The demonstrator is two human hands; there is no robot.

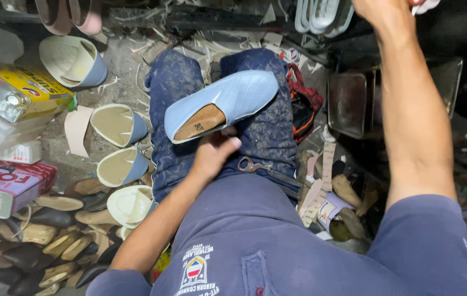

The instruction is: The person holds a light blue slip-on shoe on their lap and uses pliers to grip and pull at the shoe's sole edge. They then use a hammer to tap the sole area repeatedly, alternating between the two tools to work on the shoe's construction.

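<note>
Shoe (pixel 228 104) in pale blue lies across my lap, my left hand (pixel 214 151) clamped on its heel. Unfinished shoe uppers (pixel 118 125) crowd the floor left. My right hand (pixel 381 11) reaches up; its grip I cannot tell.

A rough grey floor (pixel 126 60) was seen, strewn with pale scraps (pixel 134 46) and cuttings. Rectangular tins (pixel 11 90) were laid at the left edge, and unfinished pale-blue shoe uppers (pixel 118 123) were scattered beside them. Brown wooden lasts (pixel 52 235) were heaped at the lower left. A dark metal tray (pixel 348 104) was set at the right, where the scene was dimly lit. A red and black bag (pixel 303 107) was lodged near it.
</note>
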